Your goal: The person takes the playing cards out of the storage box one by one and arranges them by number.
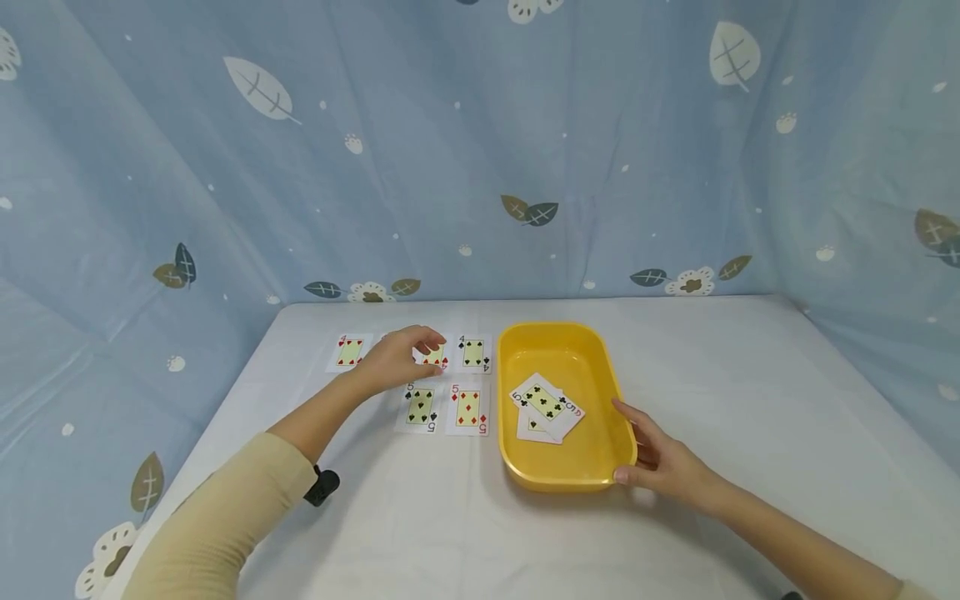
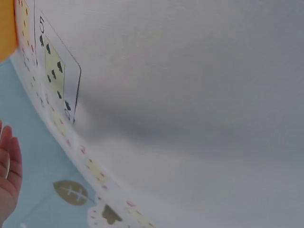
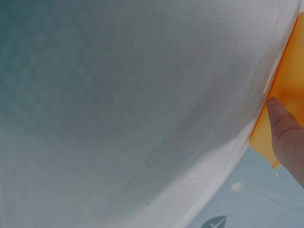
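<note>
My left hand (image 1: 397, 357) hovers over the back row of playing cards, its fingers loosely bent, with nothing visible between thumb and fingertips. It partly covers a red four (image 1: 437, 355) and another card beside it. At the row's ends lie a red four (image 1: 349, 352) and a black four (image 1: 473, 353). In front are the five of spades (image 1: 420, 407) and the five of diamonds (image 1: 468, 408). My right hand (image 1: 667, 467) holds the right rim of a yellow plastic basin (image 1: 585, 467), thumb near its front corner. Inside, a five of clubs (image 1: 543, 401) overlaps another card.
A white cloth (image 1: 390, 525) covers the table. Blue patterned fabric (image 1: 450, 167) hangs behind and at the sides. A small black object (image 1: 322, 487) shows beside the left forearm.
</note>
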`<state>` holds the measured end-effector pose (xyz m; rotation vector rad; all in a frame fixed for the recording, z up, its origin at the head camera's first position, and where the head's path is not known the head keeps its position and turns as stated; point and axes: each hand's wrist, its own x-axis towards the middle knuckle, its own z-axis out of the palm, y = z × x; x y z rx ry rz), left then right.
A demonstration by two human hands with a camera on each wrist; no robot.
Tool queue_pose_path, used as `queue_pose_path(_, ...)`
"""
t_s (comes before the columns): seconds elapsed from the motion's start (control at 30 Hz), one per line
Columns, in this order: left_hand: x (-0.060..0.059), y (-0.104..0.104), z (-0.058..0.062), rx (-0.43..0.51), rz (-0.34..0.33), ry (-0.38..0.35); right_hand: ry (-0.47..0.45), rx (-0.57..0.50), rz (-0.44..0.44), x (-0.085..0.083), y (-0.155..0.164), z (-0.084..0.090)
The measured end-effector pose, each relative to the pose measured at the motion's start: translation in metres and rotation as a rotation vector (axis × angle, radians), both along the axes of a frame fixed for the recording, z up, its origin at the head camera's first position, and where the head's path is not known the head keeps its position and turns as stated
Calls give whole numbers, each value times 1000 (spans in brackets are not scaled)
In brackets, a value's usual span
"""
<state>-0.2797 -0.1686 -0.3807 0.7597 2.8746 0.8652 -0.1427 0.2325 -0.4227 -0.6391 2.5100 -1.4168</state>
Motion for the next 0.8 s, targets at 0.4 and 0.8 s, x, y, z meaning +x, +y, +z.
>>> queue_pose_path(0.4,-4,25,10,-53,-104,16,18,-22,5,0,1,-2)
queue_pose_path(0.8,-5,57,20,83,-286,81,-2,-53,22,-2,1,-1)
